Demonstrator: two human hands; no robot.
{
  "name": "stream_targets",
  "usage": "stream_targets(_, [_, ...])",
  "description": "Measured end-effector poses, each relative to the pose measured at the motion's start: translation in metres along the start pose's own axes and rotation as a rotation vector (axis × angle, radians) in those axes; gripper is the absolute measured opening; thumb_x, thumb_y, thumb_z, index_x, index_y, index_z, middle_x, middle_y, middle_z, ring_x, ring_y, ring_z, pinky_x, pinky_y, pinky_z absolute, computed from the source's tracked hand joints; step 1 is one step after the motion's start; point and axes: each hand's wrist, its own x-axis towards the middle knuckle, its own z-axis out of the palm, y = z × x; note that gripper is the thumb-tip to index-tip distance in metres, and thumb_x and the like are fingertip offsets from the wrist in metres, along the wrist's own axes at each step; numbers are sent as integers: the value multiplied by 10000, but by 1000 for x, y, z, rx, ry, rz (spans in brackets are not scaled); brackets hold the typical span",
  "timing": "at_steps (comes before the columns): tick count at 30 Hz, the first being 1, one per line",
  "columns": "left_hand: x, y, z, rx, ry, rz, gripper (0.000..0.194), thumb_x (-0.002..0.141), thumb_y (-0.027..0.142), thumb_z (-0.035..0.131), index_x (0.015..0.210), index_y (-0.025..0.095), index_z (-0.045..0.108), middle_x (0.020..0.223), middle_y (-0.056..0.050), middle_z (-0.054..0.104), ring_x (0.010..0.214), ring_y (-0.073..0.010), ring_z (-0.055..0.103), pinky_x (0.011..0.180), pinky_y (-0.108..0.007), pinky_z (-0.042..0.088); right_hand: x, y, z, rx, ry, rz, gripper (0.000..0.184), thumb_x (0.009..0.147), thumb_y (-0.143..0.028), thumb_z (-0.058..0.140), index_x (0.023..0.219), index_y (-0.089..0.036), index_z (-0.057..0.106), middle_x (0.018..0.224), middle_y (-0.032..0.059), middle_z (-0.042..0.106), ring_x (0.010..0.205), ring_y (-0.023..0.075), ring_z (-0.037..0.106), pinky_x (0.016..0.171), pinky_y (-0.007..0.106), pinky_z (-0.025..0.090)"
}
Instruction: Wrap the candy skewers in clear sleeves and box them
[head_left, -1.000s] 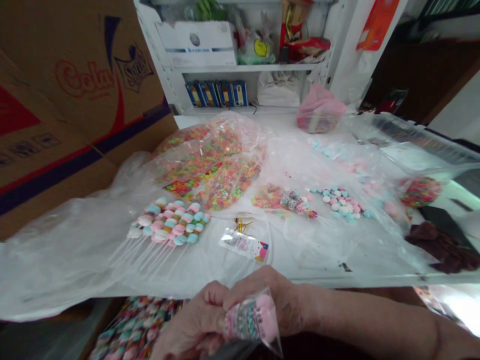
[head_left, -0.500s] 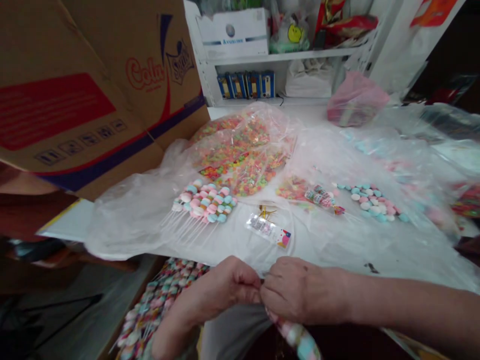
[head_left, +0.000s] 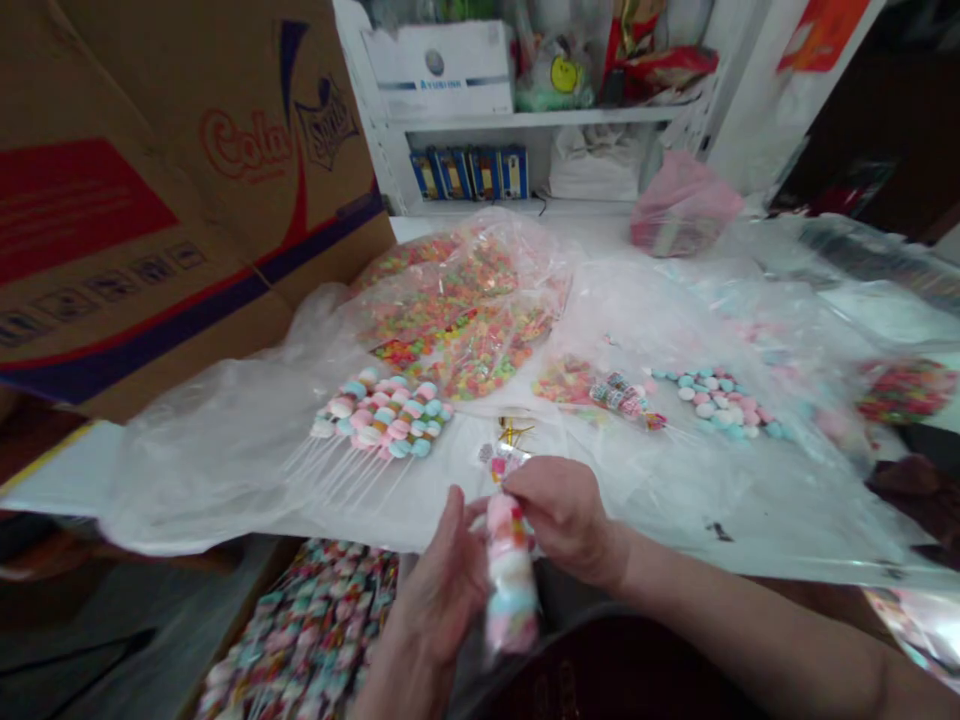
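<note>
A clear-bagged stack of pink, white and teal candies (head_left: 510,580) is pinched near its top between the left hand (head_left: 435,600) and right hand (head_left: 559,520), held just off the table edge (head_left: 675,570), hanging straighter than when slanted rightward earlier

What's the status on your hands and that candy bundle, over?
Left hand cupping the bagged candy-stick bundle. Right hand pinching its top. Gold twist ties just beyond.
</note>
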Motion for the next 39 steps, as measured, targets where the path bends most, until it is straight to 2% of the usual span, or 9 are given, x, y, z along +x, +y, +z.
stream_targets(3, [-1, -6, -12, 168, -281, -170, 586, 806, 672, 425, 913, 126, 611, 581, -51, 597, 397, -114, 490, 403, -215, 377, -9, 12, -5, -216, -161, -152, 260, 860, -332, 489, 655, -183, 549, 611, 34, 551, 598, 139, 481, 586, 263, 384])
stream_targets(7, [0, -1, -22, 721, -188, 267, 352, 802, 436, 604, 1062, 202, 635, 826, -47, 671, 591, -132, 562, 513, -219, 417, -17, 22, -10, 101, -213, 418, 242, 842, -311, 485, 657, -168, 547, 564, -5, 508, 505, 94, 424, 500, 215, 336])
stream_targets(10, [2, 13, -26, 1249, -187, 576, 330, 799, 315, 628, 1127, 279, 643, 929, -35, 673, 847, -192, 587, 733, -284, 438, -22, 27, -17, 694, -585, 852, 352, 817, -475, 492, 785, -143, 605, 567, -15, 536, 376, 50, 326, 398, 191, 251])
stream_targets(15, [-5, 23, -10, 1757, -286, 786, 208, 856, 235, 554, 1021, 281, 670, 807, -26, 649, 782, -189, 578, 766, -342, 415, -28, 20, -34, 781, -735, 898, 333, 732, -430, 619, 921, -156, 638, 736, 18, 646, 445, 71, 484, 445, 192, 341])
stream_targets(19, [-2, 18, -7, 1679, 186, 1101, 334, 847, 199, 552, 1175, 239, 602, 1169, -122, 602, 1098, -273, 530, 994, -503, 319, -22, 21, -67, 278, -341, 712, 142, 705, -291, 600, 649, -162, 611, 561, -34, 519, 541, 97, 474, 524, 208, 347])
stream_targets(22, [9, 9, -21, 1412, 546, 1106, 359, 847, 249, 547, 1199, 188, 592, 1263, -165, 539, 1135, -298, 517, 972, -489, 374, -16, 38, -107, -190, -25, 604, 195, 769, -332, 540, 702, -179, 641, 630, 2, 568, 626, 151, 521, 585, 255, 374])
stream_targets(27, [28, -10, -34, 1022, 359, 752, 210, 795, 252, 561, 938, 158, 682, 1005, -93, 636, 693, -155, 597, 664, -300, 490, -16, 56, -119, -1141, 250, 387, 284, 854, -276, 486, 1055, -145, 636, 1113, 155, 598, 1006, 293, 519, 823, 389, 373])
stream_targets(33, [28, -18, -19, 940, 302, 653, 159, 751, 235, 565, 827, 182, 695, 824, -42, 655, 730, -162, 585, 675, -278, 458, -13, 49, -26, -919, -218, 218, 331, 877, -266, 471, 1173, -152, 566, 1034, 123, 644, 970, 247, 530, 858, 335, 384])
stream_targets(39, [25, -24, -19, 677, 254, 431, 190, 715, 260, 592, 837, 158, 696, 700, -22, 641, 566, -135, 552, 527, -250, 422, -8, 67, -5, -394, -41, 570, 243, 762, -188, 502, 984, -200, 599, 741, 10, 625, 690, 166, 552, 653, 269, 404])
